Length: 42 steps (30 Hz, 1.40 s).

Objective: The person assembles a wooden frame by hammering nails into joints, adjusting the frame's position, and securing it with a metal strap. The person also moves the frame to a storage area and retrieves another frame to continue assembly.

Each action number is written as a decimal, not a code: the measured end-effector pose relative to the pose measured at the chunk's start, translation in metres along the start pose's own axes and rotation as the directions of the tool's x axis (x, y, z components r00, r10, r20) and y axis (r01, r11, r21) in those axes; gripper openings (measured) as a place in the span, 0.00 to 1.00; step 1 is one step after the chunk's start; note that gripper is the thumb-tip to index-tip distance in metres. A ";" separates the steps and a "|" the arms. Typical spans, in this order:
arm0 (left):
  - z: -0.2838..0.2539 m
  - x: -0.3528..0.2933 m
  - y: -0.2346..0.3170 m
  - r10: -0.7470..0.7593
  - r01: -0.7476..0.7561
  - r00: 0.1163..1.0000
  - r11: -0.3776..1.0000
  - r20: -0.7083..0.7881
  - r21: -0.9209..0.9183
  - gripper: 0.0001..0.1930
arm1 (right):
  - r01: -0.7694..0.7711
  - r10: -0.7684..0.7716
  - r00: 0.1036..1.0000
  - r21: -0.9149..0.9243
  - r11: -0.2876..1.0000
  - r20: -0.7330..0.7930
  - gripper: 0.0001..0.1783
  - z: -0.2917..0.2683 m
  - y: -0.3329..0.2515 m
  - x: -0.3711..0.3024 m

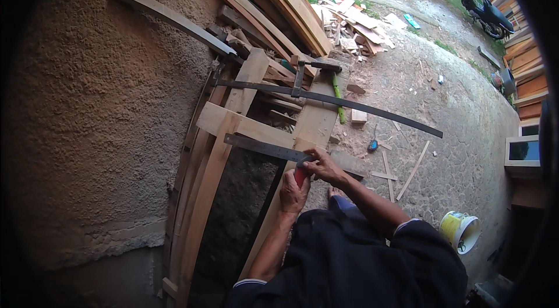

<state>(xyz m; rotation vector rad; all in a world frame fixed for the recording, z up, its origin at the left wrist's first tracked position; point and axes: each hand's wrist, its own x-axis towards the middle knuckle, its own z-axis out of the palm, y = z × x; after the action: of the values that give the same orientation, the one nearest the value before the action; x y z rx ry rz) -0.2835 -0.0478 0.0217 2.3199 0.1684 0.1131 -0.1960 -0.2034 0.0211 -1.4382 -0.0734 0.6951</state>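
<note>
A steel square with a long flat blade and a red handle is held in front of me over a wooden frame. My left hand is wrapped round the red handle. The fingers of my right hand close on the square where blade and handle meet. The blade points left, beside a short pale crosspiece that bridges the frame's long boards. Beyond it lies a bar clamp with a long dark bar, next to a green-handled tool.
A rough wall rises at the left, with long planks stacked along it. Offcuts are heaped beyond. A tape measure, thin strips and a white-and-yellow bucket lie at the right. A motorcycle stands far right.
</note>
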 end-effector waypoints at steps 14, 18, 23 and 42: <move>0.016 0.026 0.003 0.305 -0.358 0.934 0.791 0.187 0.496 0.42 | 0.049 -0.036 0.997 0.213 0.976 -0.062 0.22 -0.037 0.025 0.005; 0.016 0.031 0.001 0.340 -0.387 0.922 0.795 0.187 0.467 0.41 | 0.062 -0.056 0.998 0.142 0.988 -0.041 0.21 -0.047 0.022 0.012; 0.015 0.030 0.004 0.357 -0.412 0.911 0.812 0.206 0.413 0.40 | -0.036 0.036 0.999 0.153 0.988 0.004 0.20 -0.054 0.022 0.011; 0.019 0.032 0.001 0.341 -0.389 0.921 0.787 0.189 0.478 0.36 | -0.030 0.030 1.000 0.179 0.983 0.000 0.20 -0.049 0.020 0.016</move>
<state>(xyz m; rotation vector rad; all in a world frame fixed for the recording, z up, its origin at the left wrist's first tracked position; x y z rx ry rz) -0.2497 -0.0573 0.0098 2.8592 -0.3515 0.1707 -0.1692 -0.2397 -0.0108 -1.2696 0.0126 0.7068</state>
